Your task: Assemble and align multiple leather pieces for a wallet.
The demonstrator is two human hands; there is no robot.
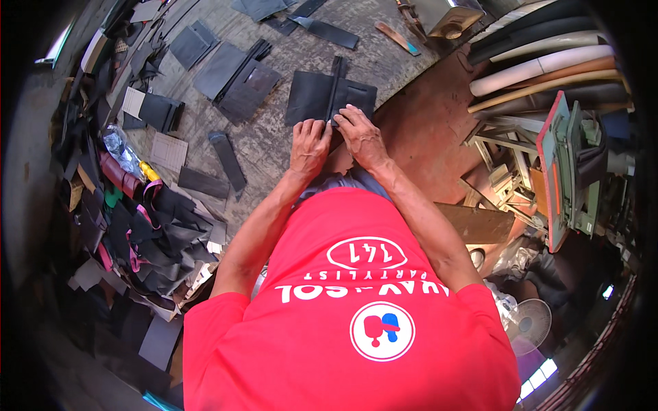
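A black leather piece (308,94) lies flat at the near edge of the worktable, with a narrow dark strip down its middle that sticks out past the far edge. A short slot shows in its right half. My left hand (310,147) is closed on the near edge, left of the strip, fingers curled and thumb toward the middle. Beside it, my right hand (363,140) grips the same edge near the strip's end. The fingertips of both hands almost meet there. What lies under the fingers is hidden.
More dark leather panels (250,89) and a loose black strip (227,161) lie on the worn worktable (271,147). Leather scraps (171,226) are heaped at left. A tool with a blue tip (397,38) lies at the far side. Rolls of material (541,68) stack at right, above wooden frames.
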